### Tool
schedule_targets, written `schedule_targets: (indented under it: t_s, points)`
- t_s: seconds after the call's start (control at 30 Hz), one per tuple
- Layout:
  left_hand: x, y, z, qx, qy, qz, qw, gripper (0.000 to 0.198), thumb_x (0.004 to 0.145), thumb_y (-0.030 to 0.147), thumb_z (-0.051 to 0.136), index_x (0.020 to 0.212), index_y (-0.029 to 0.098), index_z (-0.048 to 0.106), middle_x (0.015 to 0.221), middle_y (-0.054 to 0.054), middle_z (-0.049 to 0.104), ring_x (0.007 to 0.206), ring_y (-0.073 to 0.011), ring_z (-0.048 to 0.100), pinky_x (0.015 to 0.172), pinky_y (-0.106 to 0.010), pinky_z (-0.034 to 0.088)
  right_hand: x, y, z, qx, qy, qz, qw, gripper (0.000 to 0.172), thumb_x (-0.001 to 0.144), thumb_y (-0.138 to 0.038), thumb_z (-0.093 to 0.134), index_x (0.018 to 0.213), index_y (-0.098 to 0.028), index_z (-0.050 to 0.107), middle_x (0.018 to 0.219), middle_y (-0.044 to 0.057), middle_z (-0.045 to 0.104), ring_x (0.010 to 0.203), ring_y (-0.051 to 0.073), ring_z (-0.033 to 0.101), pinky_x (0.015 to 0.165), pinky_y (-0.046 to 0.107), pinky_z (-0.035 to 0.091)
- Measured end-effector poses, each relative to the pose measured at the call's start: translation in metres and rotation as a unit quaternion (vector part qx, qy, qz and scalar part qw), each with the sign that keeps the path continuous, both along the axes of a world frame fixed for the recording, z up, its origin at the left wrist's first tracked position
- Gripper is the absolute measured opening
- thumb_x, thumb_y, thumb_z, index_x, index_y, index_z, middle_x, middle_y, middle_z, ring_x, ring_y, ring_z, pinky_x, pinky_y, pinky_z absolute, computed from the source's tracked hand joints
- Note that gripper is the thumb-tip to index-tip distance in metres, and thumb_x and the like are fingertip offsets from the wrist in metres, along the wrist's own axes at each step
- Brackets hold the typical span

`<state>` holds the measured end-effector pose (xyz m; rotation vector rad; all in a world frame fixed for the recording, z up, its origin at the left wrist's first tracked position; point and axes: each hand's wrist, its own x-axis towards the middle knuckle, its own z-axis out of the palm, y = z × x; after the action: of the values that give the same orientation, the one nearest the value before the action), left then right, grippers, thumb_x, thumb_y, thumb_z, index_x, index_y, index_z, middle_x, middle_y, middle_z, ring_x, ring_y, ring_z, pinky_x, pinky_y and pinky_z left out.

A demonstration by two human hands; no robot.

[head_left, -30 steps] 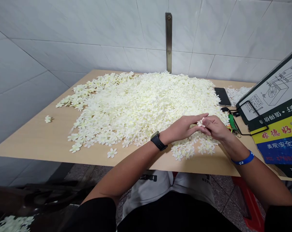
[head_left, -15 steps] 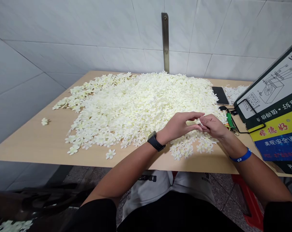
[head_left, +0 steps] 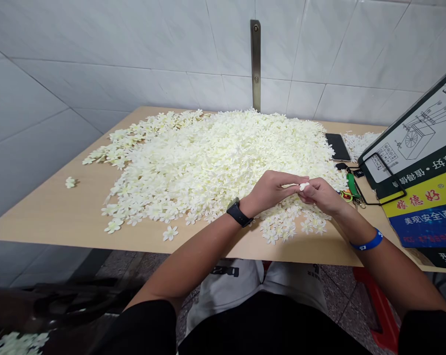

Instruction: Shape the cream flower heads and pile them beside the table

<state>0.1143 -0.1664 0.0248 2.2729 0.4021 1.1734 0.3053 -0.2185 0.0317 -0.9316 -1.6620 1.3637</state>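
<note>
A large heap of small white artificial flowers [head_left: 223,153] covers the middle of a light wooden table [head_left: 60,212]. My left hand [head_left: 272,190], with a black watch on its wrist, and my right hand [head_left: 319,195], with a blue wristband, meet above the heap's near right edge. Both pinch one small white flower [head_left: 304,186] between their fingertips. The fingers of both hands are closed on it.
A black phone [head_left: 337,146] lies at the back right beside a smaller pile of white pieces [head_left: 359,143]. Keys with a green strap [head_left: 352,187] lie next to a printed cardboard box [head_left: 418,167] at the right. One loose flower [head_left: 70,182] lies far left. A metal bracket [head_left: 257,64] hangs on the tiled wall.
My hands stay together over the heap's near right edge and have shifted only slightly. The flower between the fingertips has turned and shows more plainly now.
</note>
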Motion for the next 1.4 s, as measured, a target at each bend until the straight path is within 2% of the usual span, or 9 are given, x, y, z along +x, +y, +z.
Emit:
schedule_targets:
  t_s: [0.2,0.3,0.4,0.67,0.8,1.0,1.17,1.3,1.4]
  points:
    - [0.003,-0.003,0.005,-0.020,0.024,-0.034,0.999,0.041,0.088,0.043,0.075,0.124,0.024,0.074,0.125,-0.006,0.075,0.115,-0.0227,0.074,0.098,-0.032,0.060,0.001,-0.004,0.003,0.045,-0.043,-0.052,0.997,0.065,0.096,-0.069,0.047,0.053,-0.021,0.042,0.048,-0.005,0.033,0.047,0.008,0.024,0.048,0.029,0.021]
    - [0.004,-0.006,0.012,-0.098,0.044,-0.111,0.988,0.051,0.093,0.031,0.072,0.142,0.025,0.061,0.134,-0.007,0.070,0.118,-0.0213,0.072,0.101,-0.032,0.059,0.007,-0.002,0.002,0.029,-0.043,0.013,0.999,0.064,0.096,-0.071,0.044,0.057,-0.021,0.045,0.049,-0.005,0.031,0.047,0.008,0.025,0.046,0.027,0.022]
    - [0.003,-0.008,0.016,-0.148,0.075,-0.158,0.973,0.051,0.092,0.020,0.070,0.142,0.026,0.061,0.134,-0.007,0.070,0.114,-0.0198,0.074,0.098,-0.029,0.060,0.009,0.001,-0.001,-0.005,-0.026,0.091,0.996,0.062,0.096,-0.071,0.045,0.062,-0.019,0.049,0.047,-0.007,0.031,0.045,0.007,0.024,0.044,0.025,0.022]
    - [0.008,-0.012,0.003,-0.017,0.021,-0.006,1.000,0.024,0.097,0.026,0.064,0.117,0.027,0.077,0.097,-0.002,0.082,0.085,-0.0143,0.078,0.075,-0.022,0.058,-0.001,0.003,-0.009,-0.067,0.102,0.091,0.988,0.061,0.087,-0.074,0.058,0.065,-0.018,0.049,0.057,-0.004,0.048,0.041,0.004,0.028,0.040,0.022,0.021]
    - [0.007,-0.010,0.002,0.013,0.029,-0.013,0.999,0.029,0.102,0.027,0.055,0.125,0.026,0.073,0.105,-0.004,0.081,0.086,-0.0137,0.077,0.076,-0.023,0.057,0.002,0.002,-0.009,-0.091,0.117,0.104,0.983,0.059,0.084,-0.075,0.062,0.071,-0.018,0.053,0.060,-0.004,0.053,0.039,0.003,0.026,0.039,0.023,0.022]
    - [0.006,-0.011,0.011,-0.074,0.099,-0.098,0.987,0.052,0.100,0.031,0.058,0.151,0.022,0.050,0.121,-0.008,0.076,0.096,-0.0167,0.075,0.088,-0.028,0.057,0.006,0.002,-0.008,-0.104,0.085,0.036,0.990,0.064,0.090,-0.075,0.052,0.058,-0.020,0.049,0.041,-0.009,0.026,0.038,0.006,0.019,0.043,0.027,0.016]
    - [0.006,-0.010,0.007,-0.048,0.056,-0.024,0.997,0.033,0.101,0.023,0.053,0.129,0.024,0.071,0.109,-0.005,0.080,0.091,-0.0163,0.077,0.079,-0.025,0.057,0.002,0.004,-0.012,-0.074,0.026,0.004,0.997,0.069,0.084,-0.083,0.050,0.058,-0.019,0.049,0.044,-0.006,0.034,0.041,0.006,0.023,0.044,0.026,0.017]
    - [0.004,-0.006,-0.001,0.049,0.063,0.048,0.996,0.029,0.101,0.024,0.054,0.122,0.026,0.074,0.105,-0.003,0.081,0.086,-0.0160,0.077,0.073,-0.024,0.057,0.000,0.005,-0.012,-0.094,0.065,-0.046,0.992,0.067,0.071,-0.084,0.067,0.064,-0.019,0.052,0.047,-0.005,0.041,0.042,0.006,0.028,0.043,0.024,0.023]
    - [0.004,-0.004,-0.002,0.066,0.056,0.045,0.995,0.029,0.103,0.027,0.053,0.124,0.027,0.072,0.113,-0.004,0.080,0.096,-0.0172,0.078,0.079,-0.026,0.059,0.000,0.005,-0.010,-0.114,0.089,-0.039,0.989,0.064,0.069,-0.078,0.074,0.064,-0.019,0.052,0.049,-0.005,0.042,0.042,0.006,0.031,0.041,0.024,0.025]
